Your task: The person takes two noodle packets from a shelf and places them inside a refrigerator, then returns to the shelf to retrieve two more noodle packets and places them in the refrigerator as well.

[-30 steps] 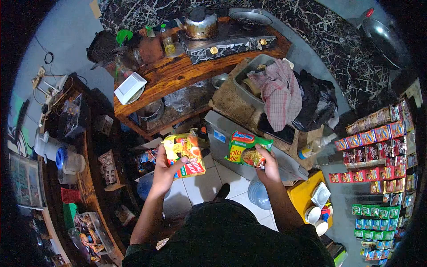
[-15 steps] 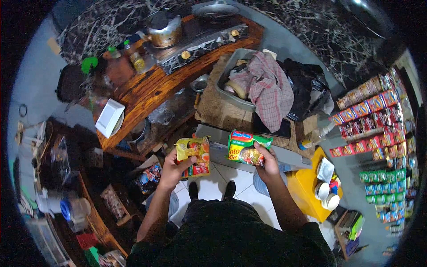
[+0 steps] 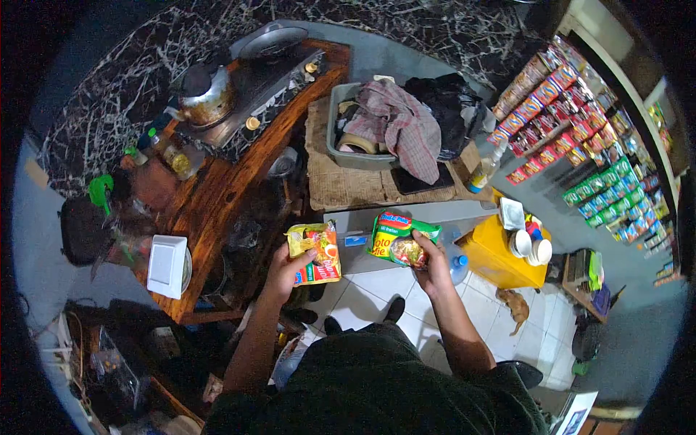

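Observation:
My left hand (image 3: pixel 287 274) grips a yellow and red instant noodle packet (image 3: pixel 326 248), its thumb laid across the front. In my right hand (image 3: pixel 433 268) is a green and yellow instant noodle packet (image 3: pixel 391 238), pinched at its right side with the thumb on top. Both packets are raised in front of my body, side by side with a small gap between them. Beyond them lies a grey surface (image 3: pixel 428 221) with a small blue item (image 3: pixel 356 241) on it.
A wooden counter (image 3: pixel 246 167) on the left carries a kettle (image 3: pixel 206 98), a stove, bottles and a white dish (image 3: pixel 168 267). Ahead, a grey tub (image 3: pixel 344 156) holds a checked cloth (image 3: pixel 395 119). Sachets (image 3: pixel 558 138) hang at right, near a yellow container (image 3: pixel 500 254). A cat (image 3: pixel 514 308) is on the tiles.
My view has turned to the right, so the counter and sachets sit differently and the cat now shows. Both hands still hold the same packets, about as far apart as before.

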`<state>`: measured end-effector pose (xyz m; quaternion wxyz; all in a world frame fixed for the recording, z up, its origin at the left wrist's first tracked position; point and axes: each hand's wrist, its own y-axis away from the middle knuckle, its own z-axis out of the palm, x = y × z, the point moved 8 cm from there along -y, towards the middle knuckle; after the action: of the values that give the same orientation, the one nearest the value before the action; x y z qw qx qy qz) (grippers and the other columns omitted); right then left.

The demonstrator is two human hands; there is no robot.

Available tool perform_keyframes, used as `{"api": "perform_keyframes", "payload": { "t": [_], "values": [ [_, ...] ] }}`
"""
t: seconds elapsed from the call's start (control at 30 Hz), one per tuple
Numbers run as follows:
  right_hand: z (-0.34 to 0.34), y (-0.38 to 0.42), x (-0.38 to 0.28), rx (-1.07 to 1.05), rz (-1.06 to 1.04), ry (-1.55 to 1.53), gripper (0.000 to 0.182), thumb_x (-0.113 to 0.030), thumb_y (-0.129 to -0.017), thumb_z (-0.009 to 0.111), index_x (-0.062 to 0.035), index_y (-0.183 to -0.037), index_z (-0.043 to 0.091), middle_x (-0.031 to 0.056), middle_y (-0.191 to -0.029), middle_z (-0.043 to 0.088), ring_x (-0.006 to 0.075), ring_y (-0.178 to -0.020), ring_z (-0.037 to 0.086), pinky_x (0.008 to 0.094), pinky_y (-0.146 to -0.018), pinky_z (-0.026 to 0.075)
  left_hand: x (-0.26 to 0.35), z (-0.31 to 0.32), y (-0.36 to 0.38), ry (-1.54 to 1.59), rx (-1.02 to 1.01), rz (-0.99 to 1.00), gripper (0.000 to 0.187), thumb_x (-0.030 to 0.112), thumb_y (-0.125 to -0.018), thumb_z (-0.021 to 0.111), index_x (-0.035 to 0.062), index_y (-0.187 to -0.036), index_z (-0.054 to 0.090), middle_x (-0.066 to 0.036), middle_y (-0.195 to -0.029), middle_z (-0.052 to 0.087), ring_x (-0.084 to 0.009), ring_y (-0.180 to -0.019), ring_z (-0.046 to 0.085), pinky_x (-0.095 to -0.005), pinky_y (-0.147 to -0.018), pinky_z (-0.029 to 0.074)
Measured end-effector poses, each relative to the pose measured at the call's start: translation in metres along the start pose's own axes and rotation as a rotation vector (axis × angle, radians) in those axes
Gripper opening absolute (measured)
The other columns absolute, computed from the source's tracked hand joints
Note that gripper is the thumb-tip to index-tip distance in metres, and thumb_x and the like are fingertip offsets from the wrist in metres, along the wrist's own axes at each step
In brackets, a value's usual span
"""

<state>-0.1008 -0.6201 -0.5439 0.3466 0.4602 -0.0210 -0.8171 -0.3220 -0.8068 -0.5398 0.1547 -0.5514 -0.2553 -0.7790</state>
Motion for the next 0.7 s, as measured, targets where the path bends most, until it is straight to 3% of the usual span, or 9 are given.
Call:
{"api": "perform_keyframes", "payload": {
  "t": [0.3, 0.37, 0.7],
  "values": [
    [-0.035, 0.023, 0.001, 0.112, -0.067, -0.073, 0.027, -0.014, -0.086, 0.068, -0.0015, -0.108, 0.059, 0.0091, -0.101, 0.066, 0.0200, -0.090, 0.066, 0.0344, -0.080, 0.054, -0.024, 0.014, -0.022, 0.131, -0.167, -0.083, 0.032, 0.011, -0.090, 0.063, 0.0002, -0.120, 0.057, -0.007, -0.112, 0.065, -0.0144, -0.098, 0.064, -0.0302, -0.087, 0.050],
    [-0.041, 0.029, -0.005, 0.117, -0.077, -0.051, 0.022, -0.019, -0.088, 0.066, -0.0030, -0.103, 0.060, 0.0073, -0.096, 0.066, 0.0174, -0.085, 0.066, 0.0321, -0.079, 0.053, -0.028, 0.016, -0.027, 0.121, -0.151, -0.058, 0.033, 0.012, -0.090, 0.063, 0.0005, -0.120, 0.056, -0.007, -0.112, 0.065, -0.0146, -0.099, 0.064, -0.0303, -0.087, 0.050],
    [-0.081, 0.041, -0.030, 0.087, -0.052, -0.082, 0.024, -0.020, -0.088, 0.066, -0.0030, -0.105, 0.060, 0.0074, -0.096, 0.066, 0.0169, -0.086, 0.066, 0.0323, -0.079, 0.053, -0.036, 0.029, -0.039, 0.066, 0.033, -0.080, 0.033, 0.015, -0.090, 0.063, 0.0006, -0.118, 0.056, -0.007, -0.108, 0.065, -0.0164, -0.091, 0.067, -0.0304, -0.079, 0.054]
  ]
}}
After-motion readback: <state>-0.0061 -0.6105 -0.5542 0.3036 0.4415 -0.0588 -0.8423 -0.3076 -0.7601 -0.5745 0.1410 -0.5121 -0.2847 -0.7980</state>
